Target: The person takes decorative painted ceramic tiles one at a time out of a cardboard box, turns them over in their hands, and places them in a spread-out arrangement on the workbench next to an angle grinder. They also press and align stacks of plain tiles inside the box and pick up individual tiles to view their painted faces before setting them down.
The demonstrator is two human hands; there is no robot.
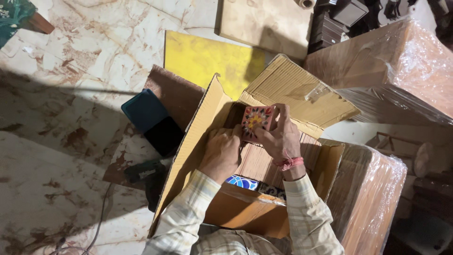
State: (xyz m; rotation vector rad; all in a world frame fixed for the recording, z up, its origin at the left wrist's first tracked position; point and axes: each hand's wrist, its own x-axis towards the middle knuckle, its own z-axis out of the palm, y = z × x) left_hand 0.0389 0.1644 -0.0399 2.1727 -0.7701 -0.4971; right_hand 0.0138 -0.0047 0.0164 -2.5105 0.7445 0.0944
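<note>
Marble floor, veined rust and cream, seen from above; an open cardboard carton sits on it with flaps spread.

Right hand: fingers curled closed around a small painted tile (red ground, yellow flower pattern), thumb on its lower edge, held at the carton's mouth, just above the contents. A pink thread band circles the wrist.

Left hand: fingers bent and reaching down into the carton beside the tile, fingertips touching its left lower corner. Whether they pinch anything else, cannot tell; the fingertips are hidden by the tile and shadow.

Inside the carton: a tightly packed row of thin tiles standing on edge, only their edges visible. One blue-and-white tile peeks out near the front wall, mostly covered by the sleeves.

Around: a yellow board behind the carton, a dark teal case to its left, plastic-wrapped bundles at right. Dark objects at top right are too dim to identify.
</note>
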